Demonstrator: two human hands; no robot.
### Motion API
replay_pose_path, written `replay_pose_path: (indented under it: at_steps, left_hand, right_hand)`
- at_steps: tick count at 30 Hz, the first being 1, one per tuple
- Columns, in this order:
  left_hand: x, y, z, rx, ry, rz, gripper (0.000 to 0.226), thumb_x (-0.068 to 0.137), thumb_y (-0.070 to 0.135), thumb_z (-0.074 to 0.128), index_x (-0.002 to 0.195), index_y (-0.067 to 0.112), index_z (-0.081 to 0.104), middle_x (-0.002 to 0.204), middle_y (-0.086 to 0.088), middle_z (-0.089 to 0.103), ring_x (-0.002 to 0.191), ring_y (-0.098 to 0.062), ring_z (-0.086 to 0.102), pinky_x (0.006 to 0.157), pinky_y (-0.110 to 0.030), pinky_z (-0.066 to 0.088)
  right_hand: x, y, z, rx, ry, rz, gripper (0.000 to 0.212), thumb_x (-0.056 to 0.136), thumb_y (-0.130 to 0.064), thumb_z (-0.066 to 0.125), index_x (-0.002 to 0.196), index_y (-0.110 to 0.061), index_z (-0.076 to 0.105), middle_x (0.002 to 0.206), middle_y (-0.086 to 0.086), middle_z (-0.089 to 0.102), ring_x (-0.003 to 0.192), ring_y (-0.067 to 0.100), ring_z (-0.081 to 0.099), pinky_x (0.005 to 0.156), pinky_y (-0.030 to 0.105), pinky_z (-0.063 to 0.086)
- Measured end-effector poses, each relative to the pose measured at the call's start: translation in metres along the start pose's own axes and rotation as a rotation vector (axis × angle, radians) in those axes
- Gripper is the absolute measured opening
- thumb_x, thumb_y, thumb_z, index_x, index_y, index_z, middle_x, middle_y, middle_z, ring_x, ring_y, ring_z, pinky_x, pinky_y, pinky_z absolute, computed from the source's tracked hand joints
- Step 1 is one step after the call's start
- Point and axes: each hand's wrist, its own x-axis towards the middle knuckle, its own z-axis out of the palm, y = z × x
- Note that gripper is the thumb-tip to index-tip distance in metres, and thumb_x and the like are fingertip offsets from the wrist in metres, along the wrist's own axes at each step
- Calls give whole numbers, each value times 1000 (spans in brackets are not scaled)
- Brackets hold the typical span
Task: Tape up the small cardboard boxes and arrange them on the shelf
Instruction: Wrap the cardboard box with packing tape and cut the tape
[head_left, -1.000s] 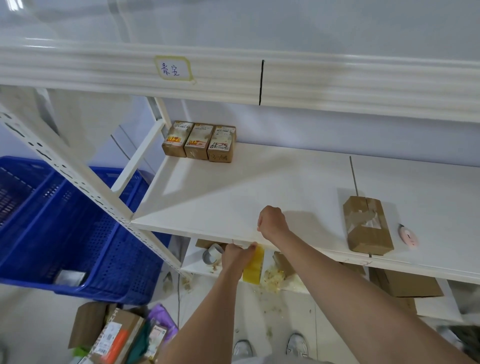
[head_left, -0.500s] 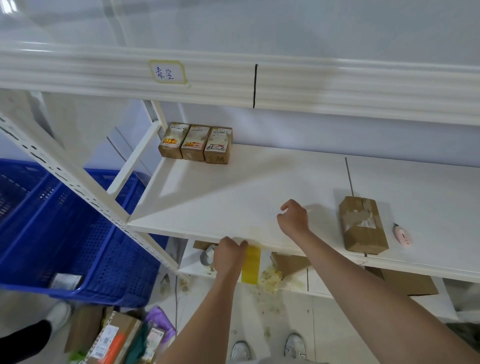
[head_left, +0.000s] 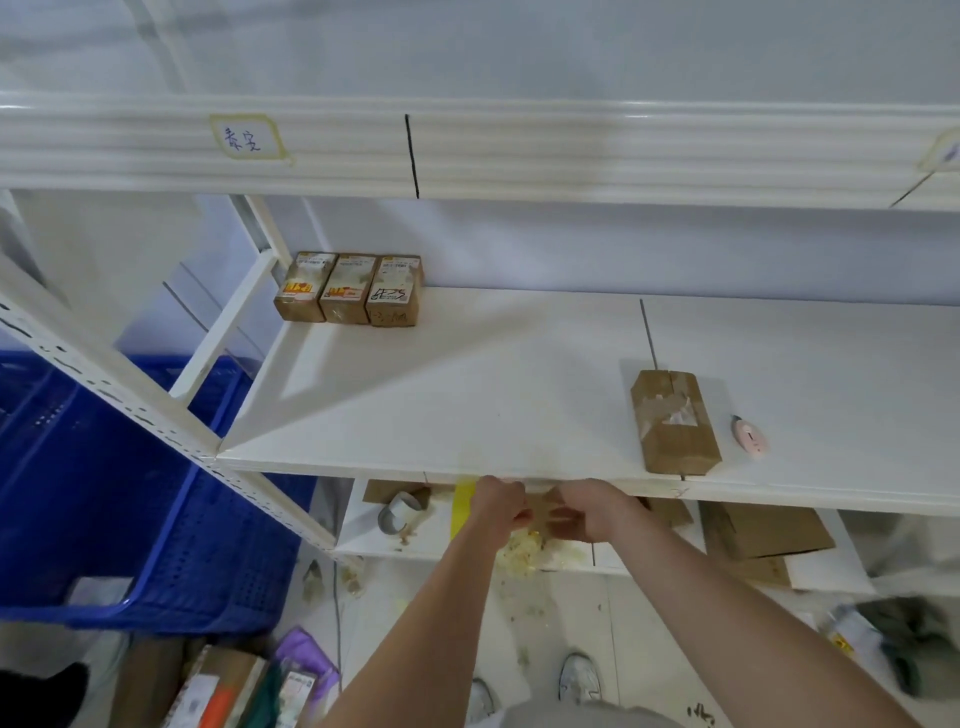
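Note:
Three small taped cardboard boxes (head_left: 347, 289) stand in a row at the back left of the white shelf (head_left: 467, 395). Another small brown box (head_left: 675, 422), partly taped, lies near the shelf's front edge on the right. Just below that front edge my left hand (head_left: 500, 506) and my right hand (head_left: 593, 512) are close together, fingers curled toward each other. They pinch what looks like a strip of tape between them; it is hard to make out. A yellow strip (head_left: 462, 506) hangs from the shelf edge beside my left hand.
A pink utility knife (head_left: 749, 435) lies right of the brown box. On the lower shelf are a tape roll (head_left: 397, 515), scraps and flattened cardboard (head_left: 763, 530). A blue crate (head_left: 104, 493) stands at the left, loose parcels (head_left: 218, 686) lie on the floor.
My right hand left the shelf top, swung right, then came down below the front edge next to my left hand. My left hand stayed at the edge by the yellow strip.

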Motion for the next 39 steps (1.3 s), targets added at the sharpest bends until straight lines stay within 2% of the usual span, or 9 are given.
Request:
replay_pose_path:
  at_steps: [6,10,16,20,24,28,30,35,39]
  left_hand:
    - [-7,-6,8,-69,-106,-33,21,104,10,48,121,3,58,120,-16,60,110,-29,62,101,-33,48]
    - [-12,-11,4,88,-98,38,33,102,24,55,122,-3,60,126,-17,64,117,-28,62,95,-27,43]
    - [0,-5,20,-263,-167,-175,41,104,9,46,145,3,45,148,-17,50,47,3,64,101,-32,53]
    - [3,-14,12,180,-82,47,35,105,22,51,130,-2,55,134,-15,60,114,-19,64,99,-23,41]
    - [15,-18,29,-31,-76,-19,44,106,7,43,149,7,41,151,-16,47,101,-12,62,107,-29,46]
    - [28,-33,21,478,23,147,40,103,23,55,139,6,55,142,-7,56,139,-19,43,113,-24,34]
    - [43,-40,28,208,8,86,37,101,22,58,135,8,59,141,-4,58,145,-18,34,115,-26,31]
    - [30,-32,38,-484,-45,-152,40,105,7,47,144,5,44,121,-11,58,79,-15,55,70,-32,48]
    - [28,-32,36,-448,-56,-175,23,103,14,52,126,14,55,111,-7,57,79,-14,55,69,-31,48]
  right_hand:
    - [19,16,9,452,-39,16,24,94,11,50,113,3,62,94,16,57,85,33,59,103,48,51]
    - [23,20,10,476,-73,-17,32,97,9,50,127,8,59,115,20,57,103,36,60,104,47,50]
    - [19,20,10,429,-20,13,14,97,4,55,109,2,62,102,17,60,84,30,60,69,35,53]
    - [27,22,8,382,9,35,21,98,3,56,116,-2,65,115,14,63,97,28,61,65,31,53]
    - [32,24,4,434,1,3,28,99,0,55,127,1,62,123,14,64,103,27,58,72,33,55]
    - [33,26,0,437,-42,2,19,99,2,56,115,0,65,119,16,65,98,25,62,70,33,55]
    - [36,27,-1,462,-60,-1,16,98,4,54,106,-3,66,110,14,64,95,24,62,73,34,56]
    - [44,35,-1,553,-116,-31,26,95,8,56,116,-2,67,106,14,67,101,26,63,88,39,58]
    - [42,37,1,525,-108,-39,20,92,0,69,112,-2,70,101,11,69,92,22,66,74,35,60]
